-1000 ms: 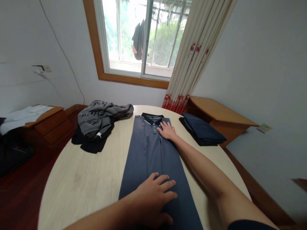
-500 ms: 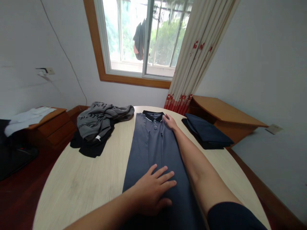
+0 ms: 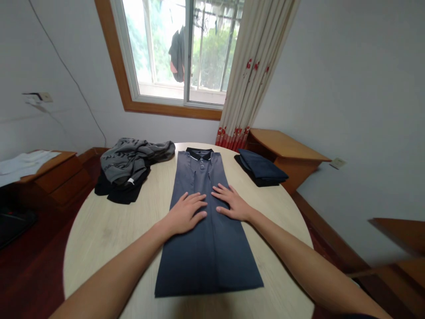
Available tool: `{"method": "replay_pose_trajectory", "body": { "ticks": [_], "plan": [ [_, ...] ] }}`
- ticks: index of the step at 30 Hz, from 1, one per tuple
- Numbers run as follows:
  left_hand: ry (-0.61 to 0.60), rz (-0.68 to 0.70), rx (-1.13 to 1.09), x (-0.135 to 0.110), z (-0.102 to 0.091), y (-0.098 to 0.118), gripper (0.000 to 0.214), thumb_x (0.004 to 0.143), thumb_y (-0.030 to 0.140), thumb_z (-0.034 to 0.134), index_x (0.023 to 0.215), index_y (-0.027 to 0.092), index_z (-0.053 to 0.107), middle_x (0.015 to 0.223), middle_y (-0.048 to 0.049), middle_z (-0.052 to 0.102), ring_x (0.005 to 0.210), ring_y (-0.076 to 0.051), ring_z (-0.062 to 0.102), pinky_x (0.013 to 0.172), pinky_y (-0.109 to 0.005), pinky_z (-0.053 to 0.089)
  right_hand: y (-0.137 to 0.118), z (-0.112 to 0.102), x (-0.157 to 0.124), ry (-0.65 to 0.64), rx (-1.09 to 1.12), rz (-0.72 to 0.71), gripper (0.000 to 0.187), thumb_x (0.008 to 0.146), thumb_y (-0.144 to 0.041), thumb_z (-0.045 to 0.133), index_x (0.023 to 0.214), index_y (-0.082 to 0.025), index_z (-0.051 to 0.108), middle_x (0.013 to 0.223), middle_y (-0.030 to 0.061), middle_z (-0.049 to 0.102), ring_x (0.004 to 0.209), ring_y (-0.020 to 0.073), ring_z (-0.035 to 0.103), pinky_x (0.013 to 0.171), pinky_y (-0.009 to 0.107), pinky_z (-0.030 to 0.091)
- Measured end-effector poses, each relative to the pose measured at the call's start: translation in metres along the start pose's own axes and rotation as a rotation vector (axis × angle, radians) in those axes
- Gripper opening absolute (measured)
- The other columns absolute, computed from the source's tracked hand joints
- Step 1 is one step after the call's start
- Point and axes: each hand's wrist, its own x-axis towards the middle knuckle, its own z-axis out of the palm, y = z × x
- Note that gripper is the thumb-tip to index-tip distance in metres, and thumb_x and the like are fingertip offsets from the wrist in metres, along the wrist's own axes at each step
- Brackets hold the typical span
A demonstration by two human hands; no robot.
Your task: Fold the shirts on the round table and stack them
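Observation:
A grey-blue polo shirt [image 3: 206, 248] with a dark collar lies lengthwise on the round pale wooden table [image 3: 109, 230], its sides folded in to a long strip. My left hand [image 3: 184, 213] lies flat on the middle of the shirt, fingers spread. My right hand [image 3: 230, 203] rests flat beside it on the shirt, fingers stretched out, the two hands nearly touching. Neither hand holds anything.
A heap of grey and black clothes [image 3: 128, 166] lies at the table's far left. A folded dark navy garment [image 3: 260, 166] sits at the far right edge. Wooden cabinets [image 3: 285, 153] stand right and left; a window and curtain [image 3: 252, 71] are behind.
My right hand has drawn back from the collar to the shirt's middle. My left hand has slid up the shirt to meet it. The view has pulled back, showing the shirt's bottom hem.

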Motion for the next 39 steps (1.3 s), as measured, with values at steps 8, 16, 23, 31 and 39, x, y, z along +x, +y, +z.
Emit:
{"method": "replay_pose_trajectory", "body": {
  "ticks": [8,16,23,31,39],
  "plan": [
    [0.095,-0.094,0.066,-0.005,-0.010,-0.052,0.044,0.098,0.046,0.045,0.126,0.020,0.067,0.150,-0.0090,0.053,0.141,-0.027,0.045,0.120,-0.048,0.029,-0.085,0.000,-0.101,-0.112,0.111,-0.103,0.071,0.092,-0.052,0.062,0.156,-0.031,0.038,0.162,0.0127,0.033,0.151,0.0342,0.027,0.121,0.065,0.006],
    [0.099,-0.126,0.063,-0.009,-0.028,-0.092,0.042,0.091,0.030,0.043,0.119,0.016,0.071,0.143,-0.0095,0.060,0.133,-0.026,0.053,0.118,-0.042,0.036,-0.106,-0.017,-0.125,-0.098,0.292,-0.213,0.050,0.092,-0.042,0.063,0.141,-0.037,0.058,0.144,0.0067,0.059,0.138,0.0281,0.051,0.121,0.055,0.027],
    [0.002,-0.031,-0.044,-0.028,-0.041,-0.093,0.044,0.078,0.019,0.051,0.117,0.020,0.072,0.146,-0.0080,0.057,0.138,-0.026,0.049,0.120,-0.045,0.034,-0.004,-0.032,-0.049,0.165,0.082,0.094,0.037,0.090,-0.028,0.058,0.124,-0.023,0.072,0.135,0.0124,0.065,0.126,0.0309,0.060,0.110,0.054,0.044],
    [-0.237,-0.014,-0.038,-0.039,-0.043,-0.061,0.054,0.076,0.020,0.068,0.129,0.030,0.067,0.157,-0.0062,0.045,0.148,-0.032,0.035,0.122,-0.062,0.013,0.007,-0.020,-0.058,-0.039,0.255,-0.029,0.034,0.088,-0.041,0.067,0.121,-0.032,0.074,0.150,0.0091,0.053,0.144,0.0332,0.041,0.118,0.061,0.029],
    [-0.251,0.089,-0.166,-0.043,-0.056,-0.044,0.034,0.080,0.013,0.056,0.101,0.027,0.079,0.124,-0.0018,0.073,0.123,-0.024,0.063,0.111,-0.039,0.044,-0.031,-0.017,-0.085,-0.056,0.305,-0.082,0.020,0.091,-0.037,0.065,0.105,-0.033,0.079,0.131,0.0076,0.068,0.131,0.0298,0.057,0.119,0.060,0.026]
  ]
}}
